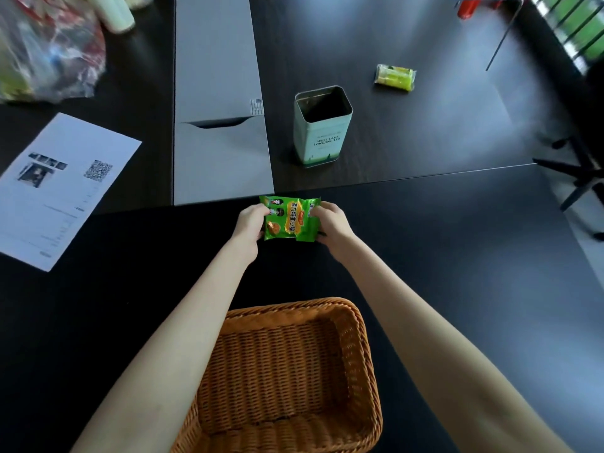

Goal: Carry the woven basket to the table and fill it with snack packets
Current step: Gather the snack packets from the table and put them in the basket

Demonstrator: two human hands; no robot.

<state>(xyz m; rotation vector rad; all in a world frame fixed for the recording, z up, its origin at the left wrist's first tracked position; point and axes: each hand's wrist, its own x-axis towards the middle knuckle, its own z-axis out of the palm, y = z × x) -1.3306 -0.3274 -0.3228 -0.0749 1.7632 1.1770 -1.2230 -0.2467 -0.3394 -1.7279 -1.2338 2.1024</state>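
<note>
The woven basket stands on the dark table close to me, between my forearms, with nothing inside it. Beyond its far rim, both hands hold green snack packets just above the tabletop. My left hand grips the left edge and my right hand grips the right edge. There seem to be two packets overlapping. A yellow-green snack packet lies alone farther back on the right.
An open pale green tea tin stands behind the hands. A long grey box lies to its left, a printed sheet at far left. A plastic bag of packets sits at the back left. Chair legs at right.
</note>
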